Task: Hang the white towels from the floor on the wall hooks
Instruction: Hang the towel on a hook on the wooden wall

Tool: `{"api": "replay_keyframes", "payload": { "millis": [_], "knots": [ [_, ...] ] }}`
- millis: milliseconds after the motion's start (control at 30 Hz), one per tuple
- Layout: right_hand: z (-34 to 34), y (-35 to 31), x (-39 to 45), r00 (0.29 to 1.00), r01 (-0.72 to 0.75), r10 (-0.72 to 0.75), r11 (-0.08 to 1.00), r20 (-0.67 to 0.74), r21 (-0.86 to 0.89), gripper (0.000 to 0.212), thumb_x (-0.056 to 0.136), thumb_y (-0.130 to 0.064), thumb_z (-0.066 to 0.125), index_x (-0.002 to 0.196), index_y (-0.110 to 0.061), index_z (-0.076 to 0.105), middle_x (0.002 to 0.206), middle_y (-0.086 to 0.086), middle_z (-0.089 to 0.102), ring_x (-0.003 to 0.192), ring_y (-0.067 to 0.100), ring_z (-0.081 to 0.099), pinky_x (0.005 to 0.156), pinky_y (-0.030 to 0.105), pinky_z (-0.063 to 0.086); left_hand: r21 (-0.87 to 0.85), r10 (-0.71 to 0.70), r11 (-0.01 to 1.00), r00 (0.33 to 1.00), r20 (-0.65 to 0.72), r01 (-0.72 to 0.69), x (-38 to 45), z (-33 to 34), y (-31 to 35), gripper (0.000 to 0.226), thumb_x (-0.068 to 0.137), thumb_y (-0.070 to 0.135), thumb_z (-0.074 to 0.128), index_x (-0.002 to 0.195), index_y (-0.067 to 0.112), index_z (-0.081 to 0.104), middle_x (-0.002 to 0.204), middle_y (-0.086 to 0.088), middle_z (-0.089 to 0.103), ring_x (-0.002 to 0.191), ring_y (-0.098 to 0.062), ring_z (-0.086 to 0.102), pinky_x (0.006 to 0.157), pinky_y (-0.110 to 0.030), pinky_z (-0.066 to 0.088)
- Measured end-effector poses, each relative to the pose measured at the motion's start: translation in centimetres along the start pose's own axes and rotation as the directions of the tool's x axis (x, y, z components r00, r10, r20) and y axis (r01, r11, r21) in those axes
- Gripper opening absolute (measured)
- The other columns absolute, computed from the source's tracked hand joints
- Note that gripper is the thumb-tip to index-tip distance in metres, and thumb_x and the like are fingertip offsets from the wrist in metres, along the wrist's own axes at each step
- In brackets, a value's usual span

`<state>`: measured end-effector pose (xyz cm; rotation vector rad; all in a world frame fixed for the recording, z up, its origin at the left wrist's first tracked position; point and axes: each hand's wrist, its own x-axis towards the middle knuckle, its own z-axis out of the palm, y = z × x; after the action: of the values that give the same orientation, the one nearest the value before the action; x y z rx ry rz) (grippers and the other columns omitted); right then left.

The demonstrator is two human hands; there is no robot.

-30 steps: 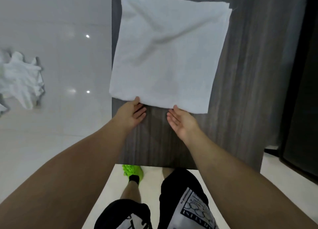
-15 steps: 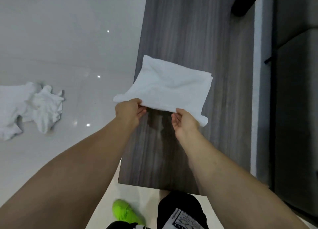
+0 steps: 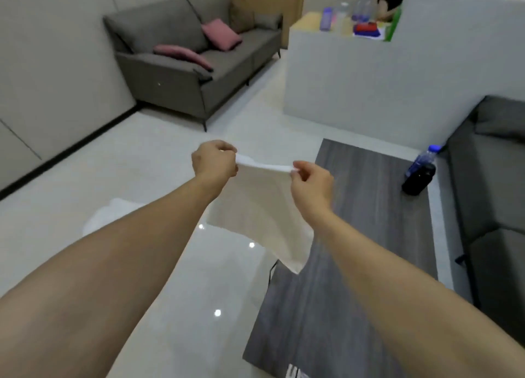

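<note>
A folded white towel (image 3: 262, 207) hangs in the air in front of me, over the left edge of the dark wooden table (image 3: 349, 264). My left hand (image 3: 214, 160) pinches its top left corner and my right hand (image 3: 311, 180) pinches its top right corner, so the top edge is stretched between them. More white towels (image 3: 108, 213) lie on the pale floor, partly hidden behind my left forearm. No wall hooks are in view.
A grey sofa (image 3: 193, 51) with pink cushions stands at the back left wall. A white partition (image 3: 369, 76) rises behind the table. A water bottle (image 3: 423, 159) and a black object (image 3: 417, 179) sit at the table's far right corner. Another dark sofa (image 3: 494, 193) lines the right.
Both hands have lifted the towel off the table and raised it into the air. My view has swung up from the tabletop toward the room.
</note>
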<state>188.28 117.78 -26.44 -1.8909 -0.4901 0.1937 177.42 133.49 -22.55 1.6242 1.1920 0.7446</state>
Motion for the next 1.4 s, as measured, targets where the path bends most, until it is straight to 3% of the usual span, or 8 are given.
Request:
{"api": "replay_keyframes", "payload": {
  "millis": [100, 233, 467, 600, 833, 967, 1100, 1400],
  "knots": [
    [3.6, -7.2, -3.9, 0.955, 0.281, -0.260, 0.948, 0.144, -0.148, 0.028, 0.086, -0.017, 0.070, 0.114, -0.015, 0.071, 0.100, -0.001, 0.071, 0.093, 0.013, 0.063, 0.088, 0.022, 0.045, 0.030, 0.150, 0.988, 0.988, -0.031, -0.149, -0.3, -11.6, 1.2, 0.027, 0.071, 0.011, 0.049, 0.069, 0.024, 0.073, 0.074, 0.004, 0.071, 0.067, -0.015, 0.071, 0.072, -0.026, 0.059],
    [8.5, -14.7, -7.6, 0.844, 0.525, -0.478, 0.829, 0.244, -0.193, 0.005, 0.089, -0.023, 0.069, 0.093, -0.020, 0.069, 0.083, -0.007, 0.064, 0.078, 0.014, 0.058, 0.069, 0.024, 0.041, 0.403, 0.367, 0.858, 0.929, -0.046, -0.319, -1.1, -23.8, 0.8, 0.008, 0.072, 0.025, 0.072, 0.079, 0.028, 0.071, 0.069, 0.015, 0.063, 0.073, -0.006, 0.061, 0.056, -0.010, 0.037],
    [20.1, -28.8, -16.8, 0.579, 0.808, -0.746, 0.578, 0.330, -0.113, 0.013, 0.087, -0.030, 0.069, 0.093, -0.019, 0.071, 0.089, 0.001, 0.063, 0.084, 0.020, 0.055, 0.071, 0.032, 0.044, 0.642, 0.477, 0.744, 0.820, -0.316, -0.185, -4.7, -45.5, -1.1, 0.016, 0.074, 0.044, 0.075, 0.077, 0.030, 0.070, 0.078, 0.010, 0.063, 0.078, -0.017, 0.058, 0.062, -0.025, 0.038],
    [27.1, -35.9, -22.9, 0.396, 0.883, -0.829, 0.461, 0.395, 0.083, 0.009, 0.085, -0.025, 0.072, 0.088, -0.017, 0.068, 0.093, -0.002, 0.056, 0.088, 0.018, 0.049, 0.074, 0.030, 0.039, 0.655, 0.484, 0.748, 0.765, -0.425, -0.110, -7.9, -56.8, -2.3, 0.015, 0.073, 0.036, 0.080, 0.077, 0.024, 0.073, 0.093, 0.009, 0.057, 0.087, -0.014, 0.051, 0.072, -0.025, 0.037],
    [39.7, -44.8, -36.9, 0.219, 0.695, -0.838, 0.494, 0.500, 0.523, 0.015, 0.080, -0.013, 0.067, 0.071, -0.022, 0.059, 0.068, -0.006, 0.062, 0.068, 0.013, 0.055, 0.059, 0.024, 0.040, 0.641, 0.297, 0.741, 0.759, -0.579, 0.198, -14.8, -74.1, -6.9, 0.020, 0.081, 0.031, 0.072, 0.072, 0.013, 0.068, 0.071, -0.007, 0.062, 0.079, -0.025, 0.059, 0.063, -0.030, 0.041],
    [47.0, -49.8, -45.6, 0.057, 0.615, -0.874, 0.411, 0.482, 0.673, 0.008, 0.079, -0.014, 0.071, 0.078, -0.022, 0.073, 0.070, -0.012, 0.065, 0.070, 0.007, 0.059, 0.063, 0.018, 0.041, 0.585, 0.256, 0.716, 0.637, -0.727, 0.380, -19.1, -83.0, -9.8, 0.039, 0.082, 0.029, 0.070, 0.054, 0.012, 0.050, 0.054, -0.001, 0.044, 0.066, -0.022, 0.047, 0.051, -0.028, 0.029],
    [54.4, -55.4, -54.5, -0.099, 0.532, -0.901, 0.311, 0.423, 0.787, 0.004, 0.078, -0.015, 0.073, 0.082, -0.016, 0.076, 0.071, -0.005, 0.068, 0.070, 0.011, 0.061, 0.064, 0.021, 0.041, 0.514, 0.225, 0.700, 0.531, -0.817, 0.495, -23.0, -92.2, -11.2, 0.029, 0.084, 0.030, 0.069, 0.073, 0.003, 0.067, 0.073, -0.018, 0.064, 0.073, -0.025, 0.056, 0.057, -0.030, 0.037],
    [64.7, -67.1, -73.2, -0.344, 0.240, -0.900, 0.192, 0.268, 0.952, 0.009, 0.081, -0.017, 0.073, 0.079, -0.023, 0.067, 0.058, -0.011, 0.052, 0.055, 0.004, 0.046, 0.056, 0.022, 0.037, 0.359, 0.208, 0.691, 0.303, -0.930, 0.628, -32.3, -107.8, -12.3, 0.013, 0.084, 0.034, 0.068, 0.075, 0.024, 0.070, 0.076, 0.006, 0.065, 0.076, -0.009, 0.059, 0.058, -0.023, 0.042]
  ]
}}
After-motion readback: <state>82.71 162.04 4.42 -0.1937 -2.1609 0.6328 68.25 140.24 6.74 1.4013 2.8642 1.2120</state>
